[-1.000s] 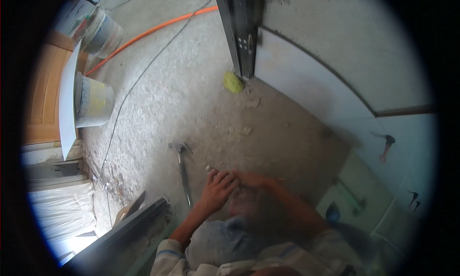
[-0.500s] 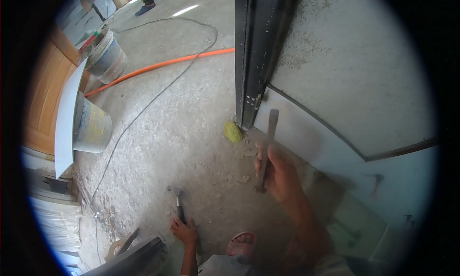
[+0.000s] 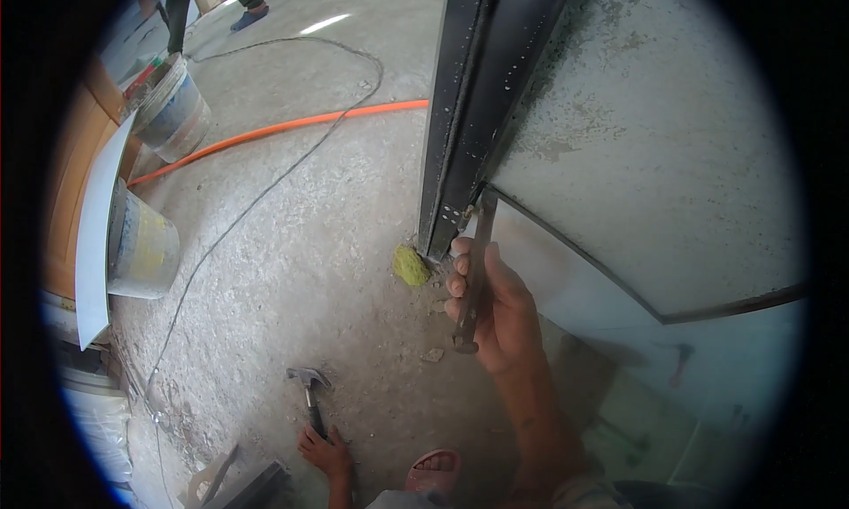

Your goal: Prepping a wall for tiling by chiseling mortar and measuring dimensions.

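Observation:
A claw hammer [image 3: 313, 410] rests low over the concrete floor, its grip wrapped by my left hand [image 3: 327, 453]. My right hand [image 3: 511, 328] is closed round a long, worn metal chisel [image 3: 478, 266], held upright with its flared end low and its other end up. That upper end overlaps the foot of a black metal frame [image 3: 469, 93] beside a grey wall panel; whether it touches cannot be told. A yellow-green lump [image 3: 409, 266] sits on the floor against the frame's base, left of my right hand.
A grey cable [image 3: 256, 210] and an orange hose [image 3: 292, 123] cross the floor. Two stained buckets [image 3: 146, 248] stand at left behind a leaning white board [image 3: 95, 244]. A pink sandal [image 3: 433, 472] is on my foot. At the far left, another person's legs [image 3: 180, 14] show.
The chisel has come closer to the black frame's foot. The view has shifted slightly, and the other person's legs have come further into sight. My left hand keeps hold of the hammer.

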